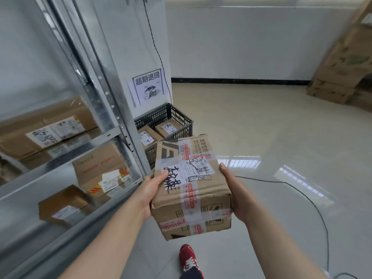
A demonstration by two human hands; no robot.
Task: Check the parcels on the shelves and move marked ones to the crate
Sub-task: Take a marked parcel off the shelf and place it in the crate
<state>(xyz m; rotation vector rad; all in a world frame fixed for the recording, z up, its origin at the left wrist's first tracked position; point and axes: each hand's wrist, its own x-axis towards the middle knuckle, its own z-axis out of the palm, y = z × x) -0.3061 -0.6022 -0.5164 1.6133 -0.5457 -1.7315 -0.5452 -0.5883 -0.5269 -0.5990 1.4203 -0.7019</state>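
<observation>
Your left hand and right hand grip the marked cardboard parcel by its sides, just short of the black crate; keep it level and lower it beside the parcels inside.

Shelving left bearing shelf parcels, crate ahead beside it with two parcels inside, carried parcel before crate, cartons stacked far right.

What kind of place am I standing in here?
Likely a parcel depot or storeroom: metal shelving holds labelled cardboard parcels, and a black crate of parcels sits below a printed wall sign.
</observation>
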